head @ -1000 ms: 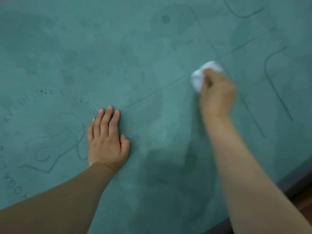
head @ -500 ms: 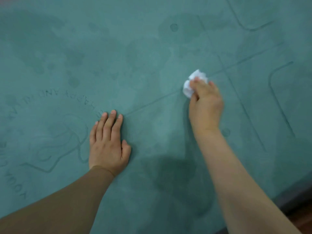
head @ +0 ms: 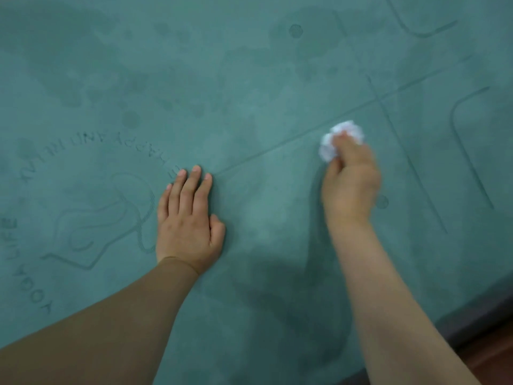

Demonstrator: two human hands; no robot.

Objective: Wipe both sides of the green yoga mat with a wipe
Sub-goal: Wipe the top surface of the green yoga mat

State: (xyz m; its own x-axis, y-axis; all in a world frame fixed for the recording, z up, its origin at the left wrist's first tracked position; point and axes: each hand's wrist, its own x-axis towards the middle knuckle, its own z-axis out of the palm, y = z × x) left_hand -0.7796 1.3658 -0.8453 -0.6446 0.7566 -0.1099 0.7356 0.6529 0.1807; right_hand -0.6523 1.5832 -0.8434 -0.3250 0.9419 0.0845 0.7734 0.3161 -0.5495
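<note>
Centrally, the right hand [head: 350, 187] has its grip curled round a crumpled white wipe [head: 340, 140], pressed to the green yoga mat [head: 249, 79] beside the long engraved line [head: 277, 148] that runs toward the mat's far right edge. The left hand [head: 187, 218], fingers straight and holding nothing, lies flat on the mat near the round printed logo [head: 91, 218].

Risks, as judged: the wipe is bunched small, so each stroke likely covers a narrow band and dark blotches [head: 69, 79] toward the far left corner could be missed; should the bracing hand lift, the mat might ripple or creep under the rubbing; the wad may shed or slip from the fingertips.

Limits of view: the wiping hand and wipe are motion-blurred, so finger placement is uncertain; the mat's ends are cut off; only its near right edge shows, against a dark floor [head: 494, 354]; the underside is hidden, and its condition cannot be told.
</note>
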